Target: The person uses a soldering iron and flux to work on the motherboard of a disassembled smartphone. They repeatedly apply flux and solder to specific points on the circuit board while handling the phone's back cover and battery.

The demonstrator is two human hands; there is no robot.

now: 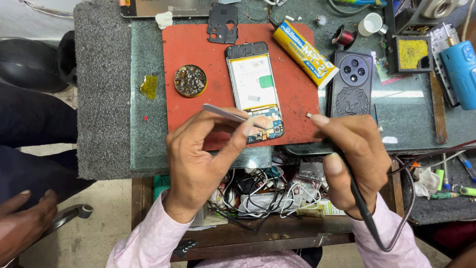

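Observation:
An opened phone (254,82) lies face down on a red mat (198,54), its battery and lower circuit board bare. My left hand (198,159) grips metal tweezers (225,113), their tips over the board at the phone's lower end. My right hand (354,159) holds a black soldering iron (364,208) like a pen, its tip just right of the phone's lower corner, apart from the board. The iron's cord runs down past my wrist.
On the mat are a round flux tin (190,80), a black inner frame (222,23) and a yellow glue tube (305,53). A black phone back cover (352,82) lies to the right. Tangled wires fill the open drawer (258,193). Another person's hand (22,218) rests at lower left.

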